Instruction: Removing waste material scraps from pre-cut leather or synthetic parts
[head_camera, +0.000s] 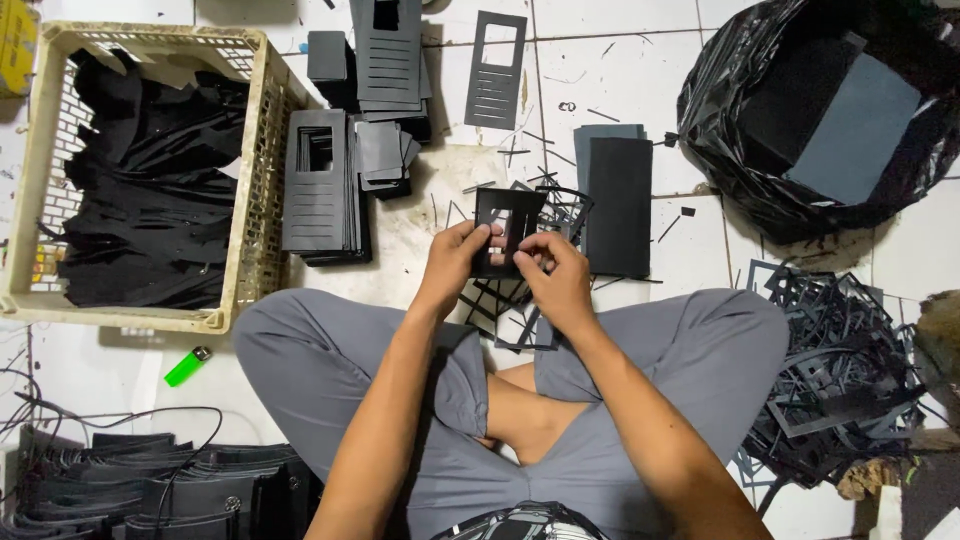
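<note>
Both hands met over the lap, left hand (455, 262) and right hand (555, 275) fingers pinched on a black die-cut sheet (505, 230), held above the floor scraps (515, 310), cream crate (255, 150) to the left.

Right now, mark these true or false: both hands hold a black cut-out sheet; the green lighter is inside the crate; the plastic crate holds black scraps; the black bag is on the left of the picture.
1. Both hands, left hand and right hand, hold a black cut-out sheet. True.
2. The green lighter lies inside the crate. False: it lies on the floor outside, below the crate.
3. The plastic crate holds black scraps. True.
4. The black bag is on the left. False: it is at the picture's upper right.
</note>
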